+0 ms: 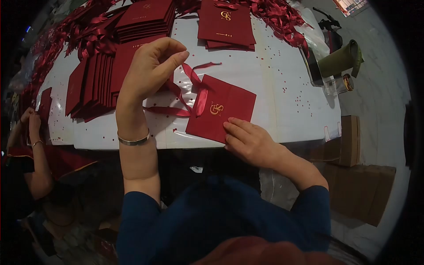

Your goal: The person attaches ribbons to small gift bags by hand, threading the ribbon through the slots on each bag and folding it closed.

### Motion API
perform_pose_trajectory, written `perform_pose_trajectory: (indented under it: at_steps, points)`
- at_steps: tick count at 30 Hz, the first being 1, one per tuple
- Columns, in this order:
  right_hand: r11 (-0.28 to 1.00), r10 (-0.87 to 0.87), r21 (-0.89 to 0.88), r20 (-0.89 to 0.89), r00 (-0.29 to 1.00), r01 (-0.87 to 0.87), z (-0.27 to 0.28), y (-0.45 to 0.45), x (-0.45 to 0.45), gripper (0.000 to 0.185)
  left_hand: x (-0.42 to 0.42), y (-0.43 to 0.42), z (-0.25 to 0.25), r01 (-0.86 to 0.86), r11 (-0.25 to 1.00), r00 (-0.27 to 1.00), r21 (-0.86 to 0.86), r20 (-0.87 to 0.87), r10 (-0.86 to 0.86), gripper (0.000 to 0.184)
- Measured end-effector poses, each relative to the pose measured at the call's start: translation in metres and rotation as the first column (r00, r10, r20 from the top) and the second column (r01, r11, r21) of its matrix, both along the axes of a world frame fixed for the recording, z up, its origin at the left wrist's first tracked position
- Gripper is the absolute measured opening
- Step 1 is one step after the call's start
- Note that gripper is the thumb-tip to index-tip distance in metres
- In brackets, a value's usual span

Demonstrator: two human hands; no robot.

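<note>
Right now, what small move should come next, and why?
I'd probably lower the raised left hand to the glossy red ribbon: its tails trail loosely over the white tabletop, while the right hand rests on the flat, rectangular dark-red bag, seemingly steadying it.

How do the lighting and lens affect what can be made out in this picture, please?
Head view: wide-angle distortion bows the table, with black corners; glare streaks the clear plastic near the loose ribbon; deep gloom below the table edge; the large gold lettering stands out, but the small print on the bags behind is too small to read.
</note>
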State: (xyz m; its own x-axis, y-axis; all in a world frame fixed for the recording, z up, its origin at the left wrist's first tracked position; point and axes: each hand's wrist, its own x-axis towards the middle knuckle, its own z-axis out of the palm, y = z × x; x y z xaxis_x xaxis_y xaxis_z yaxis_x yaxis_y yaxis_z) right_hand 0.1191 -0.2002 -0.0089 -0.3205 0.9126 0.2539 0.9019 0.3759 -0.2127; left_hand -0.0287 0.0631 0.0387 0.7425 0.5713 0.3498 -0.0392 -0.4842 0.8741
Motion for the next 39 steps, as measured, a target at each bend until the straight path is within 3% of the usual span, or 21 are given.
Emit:
perform_pose_trajectory:
  at_steps: [5, 7, 9, 11, 13, 15, 17, 19, 20, 21, 23, 24, 25, 27, 29, 31, 33, 34, 36, 37, 39]
  points:
    - [0.998, 0.062, -0.024, 0.053, 0.997, -0.061, 0.015, 0.006, -0.004, 0.039, 0.001, -0.001, 0.003, -0.066, 0.998, 0.998, -0.013, -0.016, 0.066, 0.022]
    - [0.991, 0.049, 0.12, 0.121, 0.991, -0.064, 0.007, 0.002, -0.003, 0.036, 0.002, -0.003, 0.004, -0.102, 0.995, 0.994, 0.004, -0.027, 0.102, 0.021]
    - [0.991, 0.095, 0.085, 0.11, 0.989, -0.105, 0.01, -0.002, -0.002, 0.034, 0.002, -0.004, 0.006, -0.134, 0.991, 0.991, -0.023, 0.006, 0.134, 0.022]
    - [0.989, 0.134, 0.049, 0.1, 0.986, -0.139, 0.024, -0.003, 0.002, 0.033, 0.001, -0.006, 0.011, -0.17, 0.985, 0.985, -0.03, 0.027, 0.17, 0.021]
    - [0.982, 0.101, 0.146, 0.129, 0.986, -0.12, 0.059, 0.004, 0.009, 0.033, 0.001, -0.005, 0.01, -0.202, 0.979, 0.978, -0.042, 0.045, 0.204, 0.02]
    - [0.946, -0.022, 0.323, 0.123, 0.992, -0.019, 0.088, 0.019, 0.027, 0.033, 0.004, -0.001, 0.008, -0.232, 0.971, 0.899, -0.059, 0.368, 0.237, 0.016]
    - [0.84, -0.07, 0.54, 0.005, 0.998, 0.057, 0.109, 0.045, 0.045, 0.029, 0.002, 0.003, 0.009, -0.226, 0.972, 0.856, -0.069, 0.463, 0.231, 0.013]
    - [0.686, -0.081, 0.701, -0.193, 0.978, 0.195, 0.121, 0.076, 0.056, 0.021, 0.0, 0.004, 0.01, -0.184, 0.961, 0.781, -0.206, 0.563, 0.27, 0.011]
    - [0.574, -0.116, 0.753, -0.315, 0.942, 0.322, 0.117, 0.093, 0.063, 0.017, 0.005, 0.001, 0.011, -0.193, 0.965, 0.738, -0.179, 0.622, 0.263, 0.009]
    - [0.565, -0.028, 0.71, -0.493, 0.869, 0.421, 0.109, 0.114, 0.077, 0.017, 0.005, 0.003, 0.008, -0.196, 0.965, 0.737, -0.173, 0.623, 0.261, 0.009]
    - [0.506, 0.015, 0.639, -0.678, 0.735, 0.579, 0.077, 0.161, 0.108, 0.022, 0.0, 0.009, 0.003, -0.295, 0.947, 0.81, -0.123, 0.494, 0.317, 0.009]
    - [0.473, -0.173, 0.553, -0.704, 0.688, 0.685, 0.053, 0.18, 0.121, 0.031, -0.002, 0.01, 0.005, -0.302, 0.946, 0.81, -0.116, 0.493, 0.319, 0.009]
    - [0.49, -0.465, 0.423, -0.613, 0.639, 0.762, 0.03, 0.188, 0.13, 0.04, -0.004, 0.011, 0.006, -0.379, 0.919, 0.822, -0.108, 0.416, 0.388, 0.012]
    - [0.481, -0.841, 0.149, -0.2, 0.502, 0.864, -0.008, 0.195, 0.139, 0.047, -0.007, 0.013, 0.007, -0.459, 0.884, 0.821, -0.092, 0.338, 0.461, 0.014]
    - [0.503, -0.813, 0.14, -0.257, 0.522, 0.853, -0.017, 0.197, 0.148, 0.048, -0.009, 0.016, 0.006, -0.506, 0.854, 0.861, 0.117, 0.123, 0.493, 0.02]
    - [0.523, -0.788, 0.124, -0.305, 0.534, 0.843, -0.017, 0.196, 0.147, 0.048, -0.009, 0.014, 0.001, -0.468, 0.878, 0.883, 0.102, -0.002, 0.47, 0.032]
    - [0.52, -0.815, 0.096, -0.241, 0.526, 0.849, -0.014, 0.194, 0.146, 0.045, -0.007, 0.011, -0.003, -0.364, 0.776, 0.786, 0.515, -0.278, 0.553, 0.049]
    - [0.518, -0.816, 0.096, -0.242, 0.525, 0.85, -0.011, 0.192, 0.148, 0.045, -0.007, 0.008, -0.007, -0.305, 0.771, 0.713, 0.559, -0.403, 0.574, 0.066]
    - [0.472, -0.859, 0.113, -0.163, 0.485, 0.874, -0.006, 0.184, 0.158, 0.042, -0.004, 0.006, -0.01, -0.298, 0.77, 0.669, 0.565, -0.452, 0.59, 0.068]
    - [0.447, -0.853, 0.161, -0.219, 0.473, 0.88, -0.009, 0.179, 0.176, 0.042, -0.004, 0.006, -0.012, -0.295, 0.767, 0.62, 0.571, -0.496, 0.608, 0.07]
    - [0.4, -0.893, 0.467, 0.004, 0.451, 0.788, -0.021, 0.162, 0.219, 0.041, -0.004, 0.012, -0.016, -0.279, 0.763, 0.606, 0.583, -0.51, 0.611, 0.07]
